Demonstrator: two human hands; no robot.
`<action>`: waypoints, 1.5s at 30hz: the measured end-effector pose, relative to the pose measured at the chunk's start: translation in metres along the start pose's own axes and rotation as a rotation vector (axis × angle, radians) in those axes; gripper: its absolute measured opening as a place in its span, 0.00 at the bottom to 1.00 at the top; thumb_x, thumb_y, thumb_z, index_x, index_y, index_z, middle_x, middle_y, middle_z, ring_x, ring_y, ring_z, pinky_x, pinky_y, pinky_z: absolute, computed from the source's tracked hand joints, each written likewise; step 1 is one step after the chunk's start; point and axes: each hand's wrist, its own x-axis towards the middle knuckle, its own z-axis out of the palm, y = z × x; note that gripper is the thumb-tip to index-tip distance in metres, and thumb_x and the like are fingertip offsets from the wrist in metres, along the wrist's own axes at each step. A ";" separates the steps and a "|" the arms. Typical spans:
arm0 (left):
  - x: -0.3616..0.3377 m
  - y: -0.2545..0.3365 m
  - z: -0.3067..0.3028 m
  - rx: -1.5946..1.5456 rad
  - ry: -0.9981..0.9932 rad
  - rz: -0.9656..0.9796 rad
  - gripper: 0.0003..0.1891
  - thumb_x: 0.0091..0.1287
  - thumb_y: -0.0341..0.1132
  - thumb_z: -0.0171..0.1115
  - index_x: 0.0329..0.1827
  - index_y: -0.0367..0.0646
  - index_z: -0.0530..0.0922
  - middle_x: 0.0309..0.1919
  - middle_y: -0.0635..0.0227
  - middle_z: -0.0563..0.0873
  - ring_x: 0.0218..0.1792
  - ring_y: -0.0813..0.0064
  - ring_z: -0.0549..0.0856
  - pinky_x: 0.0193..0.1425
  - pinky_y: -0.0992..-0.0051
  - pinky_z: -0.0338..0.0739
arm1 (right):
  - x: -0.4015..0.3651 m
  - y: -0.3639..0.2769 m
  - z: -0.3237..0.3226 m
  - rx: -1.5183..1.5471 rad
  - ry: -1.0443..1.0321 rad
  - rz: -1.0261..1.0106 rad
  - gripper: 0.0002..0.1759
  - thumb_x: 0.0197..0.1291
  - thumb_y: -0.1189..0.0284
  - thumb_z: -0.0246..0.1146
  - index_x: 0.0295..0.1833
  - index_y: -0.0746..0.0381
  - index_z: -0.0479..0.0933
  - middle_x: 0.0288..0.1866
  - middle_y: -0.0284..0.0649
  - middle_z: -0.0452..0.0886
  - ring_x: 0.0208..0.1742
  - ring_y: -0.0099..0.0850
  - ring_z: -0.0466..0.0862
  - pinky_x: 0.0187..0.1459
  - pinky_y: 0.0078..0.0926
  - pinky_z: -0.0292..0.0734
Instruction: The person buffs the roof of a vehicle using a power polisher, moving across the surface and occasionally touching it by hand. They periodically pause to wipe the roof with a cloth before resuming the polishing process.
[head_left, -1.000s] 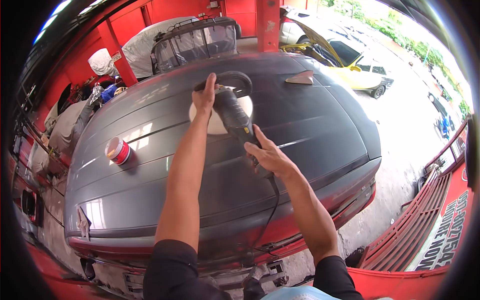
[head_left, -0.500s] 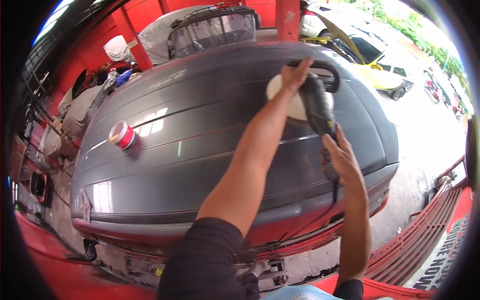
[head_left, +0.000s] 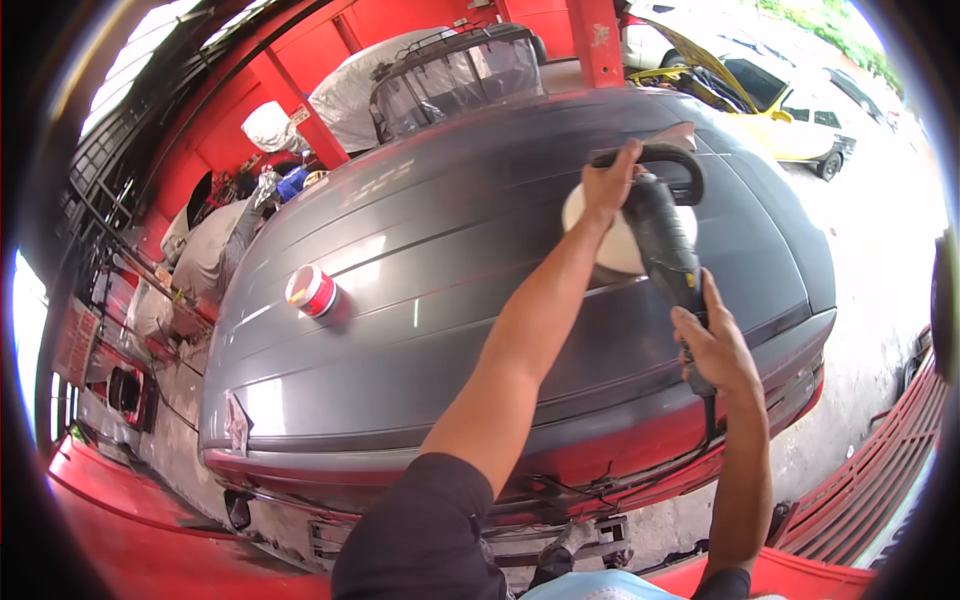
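Note:
A black power polisher (head_left: 662,235) with a pale round pad (head_left: 612,243) rests on the dark grey roof (head_left: 470,345) of a vehicle, toward the roof's right side. My left hand (head_left: 608,186) is closed around the polisher's loop handle (head_left: 685,165) near its head. Lower down, my right hand (head_left: 718,345) grips the rear of the body, and a black cord hangs from that end. A red and white tub (head_left: 311,291) stands on the left part of the roof.
Beyond the roof stands a plastic-covered vehicle (head_left: 455,80) beside a red pillar (head_left: 597,45). A yellow car (head_left: 790,130) with its hood raised is at the upper right. A slatted red bench (head_left: 870,465) is at the lower right.
The view has shifted, so the roof and tub appear farther right. Both hands still hold the polisher, which sits at nearly the same place on the roof.

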 end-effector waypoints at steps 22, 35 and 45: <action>-0.026 -0.007 -0.357 0.072 0.316 0.142 0.32 0.74 0.51 0.61 0.72 0.35 0.72 0.64 0.62 0.81 0.53 0.69 0.88 0.60 0.74 0.76 | -0.023 -0.020 0.231 -0.210 -0.394 -0.200 0.49 0.69 0.58 0.61 0.83 0.63 0.40 0.43 0.65 0.84 0.51 0.62 0.84 0.56 0.47 0.76; -0.097 0.021 -0.215 -0.042 0.292 0.106 0.24 0.73 0.47 0.65 0.54 0.29 0.82 0.45 0.60 0.87 0.42 0.70 0.88 0.49 0.74 0.82 | -0.103 0.003 0.139 -0.085 -0.332 -0.191 0.48 0.73 0.57 0.57 0.83 0.66 0.36 0.41 0.63 0.83 0.47 0.58 0.85 0.54 0.45 0.75; -0.059 -0.012 0.033 -0.011 -0.026 0.052 0.18 0.68 0.45 0.70 0.39 0.34 0.88 0.33 0.71 0.87 0.33 0.81 0.83 0.41 0.75 0.79 | -0.070 0.071 0.018 -0.056 0.039 -0.028 0.48 0.72 0.55 0.58 0.84 0.64 0.40 0.62 0.69 0.77 0.66 0.56 0.79 0.66 0.40 0.71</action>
